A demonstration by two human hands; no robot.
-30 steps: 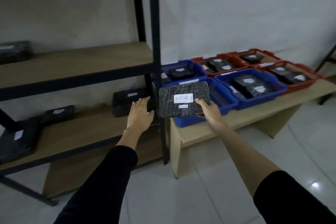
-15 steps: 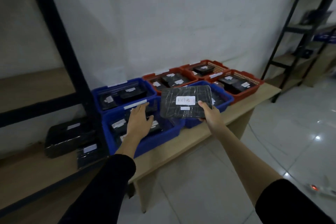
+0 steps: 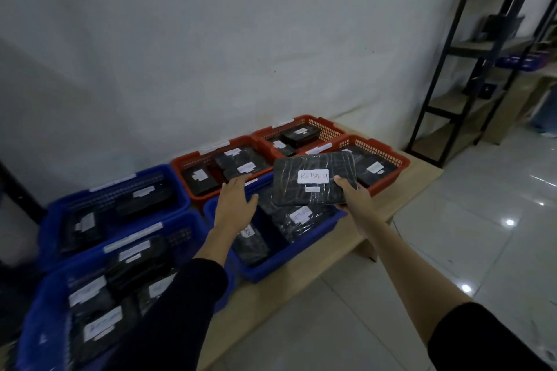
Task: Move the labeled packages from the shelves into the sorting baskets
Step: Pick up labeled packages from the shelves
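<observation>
My right hand [image 3: 351, 196] is pinching the flat black plastic-wrapped package with the white label [image 3: 313, 179] by its near right corner, long axis lying left-right, hovering over the blue plastic basket [image 3: 313, 238]; my left hand [image 3: 236, 205] is hovering beside it, fingers spread.

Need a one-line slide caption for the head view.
Right hand holds a black package over the baskets; left hand hovers open.

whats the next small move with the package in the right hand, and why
Probably lower it into a basket. The right hand grips the black wrapped package with the white RETURN label above the blue plastic basket and red plastic basket; basket tags are unreadable. The open left hand hovers beside it.
</observation>
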